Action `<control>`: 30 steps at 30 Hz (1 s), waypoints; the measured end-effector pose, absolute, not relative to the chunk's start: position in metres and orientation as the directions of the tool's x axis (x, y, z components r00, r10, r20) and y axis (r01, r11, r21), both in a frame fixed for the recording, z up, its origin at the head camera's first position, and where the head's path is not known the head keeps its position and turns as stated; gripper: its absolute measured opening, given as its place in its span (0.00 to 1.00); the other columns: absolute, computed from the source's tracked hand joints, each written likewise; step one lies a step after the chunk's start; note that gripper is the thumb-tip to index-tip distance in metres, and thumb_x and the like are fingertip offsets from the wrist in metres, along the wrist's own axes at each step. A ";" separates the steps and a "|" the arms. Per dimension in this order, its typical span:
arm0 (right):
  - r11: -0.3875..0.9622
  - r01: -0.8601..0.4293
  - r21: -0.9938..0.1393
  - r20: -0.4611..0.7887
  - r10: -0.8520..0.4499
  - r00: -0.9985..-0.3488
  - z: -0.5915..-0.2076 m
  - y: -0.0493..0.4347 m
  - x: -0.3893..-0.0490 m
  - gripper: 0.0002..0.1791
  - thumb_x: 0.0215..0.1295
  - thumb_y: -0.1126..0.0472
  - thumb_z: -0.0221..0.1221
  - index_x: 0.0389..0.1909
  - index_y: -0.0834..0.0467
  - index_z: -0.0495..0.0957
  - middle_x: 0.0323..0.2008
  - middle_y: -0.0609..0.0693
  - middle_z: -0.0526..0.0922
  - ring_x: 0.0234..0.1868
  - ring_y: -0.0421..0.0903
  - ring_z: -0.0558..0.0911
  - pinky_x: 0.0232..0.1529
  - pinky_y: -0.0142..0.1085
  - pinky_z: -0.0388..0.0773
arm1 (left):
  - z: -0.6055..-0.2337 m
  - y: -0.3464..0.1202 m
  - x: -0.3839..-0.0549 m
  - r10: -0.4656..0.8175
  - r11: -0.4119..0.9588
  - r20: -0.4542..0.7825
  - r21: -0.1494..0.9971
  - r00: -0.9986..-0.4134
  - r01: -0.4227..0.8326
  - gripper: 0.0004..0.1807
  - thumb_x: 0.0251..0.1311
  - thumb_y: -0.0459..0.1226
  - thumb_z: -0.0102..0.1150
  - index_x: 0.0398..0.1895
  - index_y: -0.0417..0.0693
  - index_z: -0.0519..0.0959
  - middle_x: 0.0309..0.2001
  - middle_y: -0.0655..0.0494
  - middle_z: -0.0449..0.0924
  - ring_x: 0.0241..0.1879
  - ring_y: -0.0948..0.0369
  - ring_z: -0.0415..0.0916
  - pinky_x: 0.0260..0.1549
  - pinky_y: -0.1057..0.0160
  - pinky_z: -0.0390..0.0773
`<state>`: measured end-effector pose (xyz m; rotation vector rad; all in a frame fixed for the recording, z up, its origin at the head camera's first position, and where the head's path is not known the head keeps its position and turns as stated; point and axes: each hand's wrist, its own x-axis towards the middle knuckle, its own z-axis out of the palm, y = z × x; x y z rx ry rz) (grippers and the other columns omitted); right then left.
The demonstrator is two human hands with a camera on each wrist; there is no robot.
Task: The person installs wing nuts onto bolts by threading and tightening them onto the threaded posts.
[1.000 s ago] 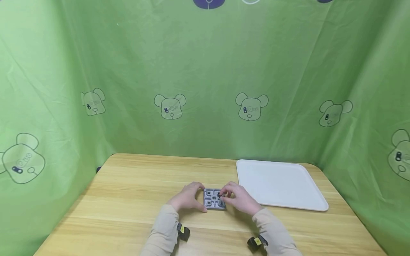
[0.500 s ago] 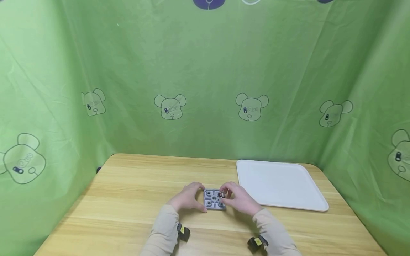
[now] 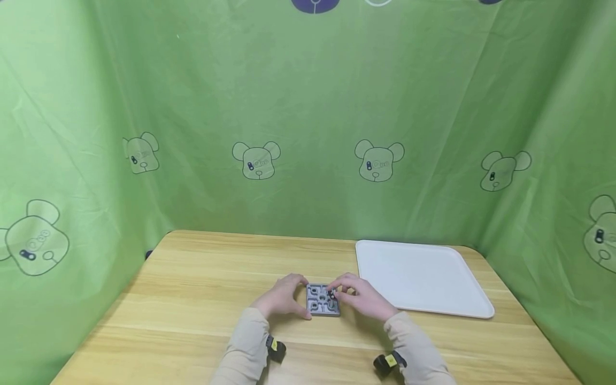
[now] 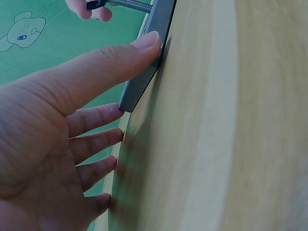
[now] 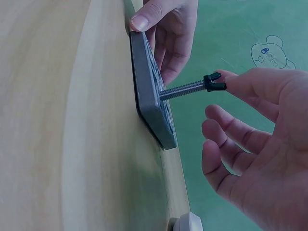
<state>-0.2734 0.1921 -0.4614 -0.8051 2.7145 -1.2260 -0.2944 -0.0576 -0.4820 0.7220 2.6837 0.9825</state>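
I have the right hand (image 3: 366,298) pinching a black-headed bolt (image 5: 185,90) between thumb and index finger, the other fingers loosely curled. Compared with half a second ago, it sits slightly further right in the head view, which I read as part of a turn. Much thread shows above the grey plate (image 5: 146,86), low at frame centre, so I judge the bolt unseated. The left hand (image 3: 281,299) grips the plate's edges. Right of centre on the table (image 3: 207,267), a tray (image 3: 423,278) shows its white floor.
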 end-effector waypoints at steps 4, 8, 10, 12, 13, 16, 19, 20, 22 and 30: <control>0.553 -0.431 -0.713 0.155 -0.476 -0.866 -0.461 0.191 -0.273 0.12 0.66 0.59 0.58 0.49 0.51 0.82 0.46 0.52 0.81 0.41 0.38 0.74 0.44 0.32 0.72 | -0.482 -0.057 -0.295 0.507 0.660 -0.010 0.648 -0.862 0.380 0.45 0.35 0.46 0.79 0.60 0.42 0.71 0.65 0.44 0.70 0.66 0.47 0.66 0.70 0.45 0.63; 0.535 -0.435 -0.724 0.157 -0.487 -0.859 -0.463 0.192 -0.274 0.14 0.66 0.60 0.57 0.51 0.50 0.81 0.48 0.54 0.81 0.44 0.42 0.75 0.47 0.38 0.74 | -0.482 -0.058 -0.295 0.507 0.658 -0.009 0.651 -0.862 0.379 0.45 0.34 0.46 0.79 0.60 0.42 0.71 0.64 0.44 0.70 0.66 0.46 0.66 0.70 0.45 0.64; 0.517 -0.438 -0.735 0.160 -0.496 -0.854 -0.464 0.192 -0.275 0.14 0.66 0.61 0.56 0.50 0.51 0.81 0.48 0.54 0.80 0.47 0.47 0.77 0.51 0.45 0.76 | -0.482 -0.058 -0.295 0.507 0.657 -0.010 0.652 -0.862 0.379 0.45 0.34 0.46 0.79 0.60 0.42 0.71 0.64 0.44 0.70 0.66 0.46 0.66 0.69 0.45 0.64; 0.503 -0.437 -0.745 0.159 -0.503 -0.850 -0.464 0.192 -0.275 0.13 0.67 0.62 0.56 0.49 0.51 0.82 0.49 0.53 0.80 0.51 0.52 0.77 0.55 0.52 0.75 | -0.482 -0.058 -0.295 0.507 0.657 -0.010 0.651 -0.862 0.379 0.45 0.35 0.46 0.79 0.60 0.42 0.71 0.64 0.44 0.70 0.66 0.46 0.66 0.69 0.45 0.64; 0.500 -0.436 -0.748 0.157 -0.505 -0.849 -0.464 0.192 -0.275 0.13 0.67 0.63 0.55 0.49 0.51 0.82 0.49 0.52 0.80 0.53 0.54 0.77 0.56 0.54 0.74 | -0.482 -0.058 -0.295 0.507 0.658 -0.010 0.651 -0.862 0.379 0.45 0.35 0.46 0.79 0.60 0.42 0.71 0.64 0.44 0.70 0.66 0.46 0.66 0.69 0.45 0.64; 0.499 -0.429 -0.753 0.151 -0.504 -0.851 -0.464 0.192 -0.275 0.13 0.67 0.63 0.55 0.47 0.51 0.83 0.50 0.51 0.80 0.55 0.55 0.77 0.58 0.57 0.73 | -0.482 -0.058 -0.296 0.507 0.658 -0.011 0.650 -0.862 0.379 0.45 0.35 0.46 0.79 0.60 0.42 0.70 0.65 0.44 0.70 0.66 0.46 0.66 0.70 0.45 0.64; 0.504 -0.423 -0.753 0.145 -0.500 -0.854 -0.463 0.191 -0.274 0.12 0.67 0.61 0.55 0.48 0.50 0.83 0.50 0.51 0.80 0.54 0.53 0.77 0.57 0.56 0.74 | -0.482 -0.058 -0.296 0.507 0.660 -0.013 0.649 -0.862 0.378 0.46 0.35 0.47 0.79 0.61 0.42 0.70 0.65 0.44 0.70 0.66 0.47 0.65 0.70 0.45 0.63; 0.506 -0.421 -0.753 0.144 -0.498 -0.855 -0.463 0.191 -0.274 0.12 0.67 0.61 0.55 0.48 0.50 0.82 0.49 0.51 0.81 0.52 0.52 0.77 0.56 0.55 0.74 | -0.482 -0.058 -0.296 0.507 0.659 -0.011 0.650 -0.862 0.379 0.46 0.35 0.47 0.79 0.61 0.42 0.70 0.65 0.44 0.70 0.66 0.46 0.65 0.70 0.45 0.63; 0.514 -0.420 -0.748 0.141 -0.495 -0.857 -0.463 0.192 -0.274 0.12 0.67 0.59 0.56 0.48 0.51 0.82 0.49 0.51 0.81 0.49 0.48 0.77 0.54 0.51 0.75 | -0.483 -0.058 -0.295 0.507 0.658 -0.010 0.651 -0.862 0.379 0.46 0.35 0.47 0.79 0.61 0.42 0.70 0.65 0.44 0.70 0.66 0.46 0.65 0.70 0.45 0.63; 0.548 -0.410 -0.729 0.138 -0.469 -0.872 -0.464 0.190 -0.274 0.12 0.64 0.56 0.60 0.48 0.53 0.81 0.46 0.51 0.81 0.41 0.41 0.75 0.43 0.32 0.73 | -0.482 -0.058 -0.294 0.502 0.663 -0.017 0.649 -0.865 0.373 0.46 0.35 0.47 0.79 0.61 0.42 0.70 0.66 0.44 0.69 0.67 0.46 0.65 0.70 0.45 0.63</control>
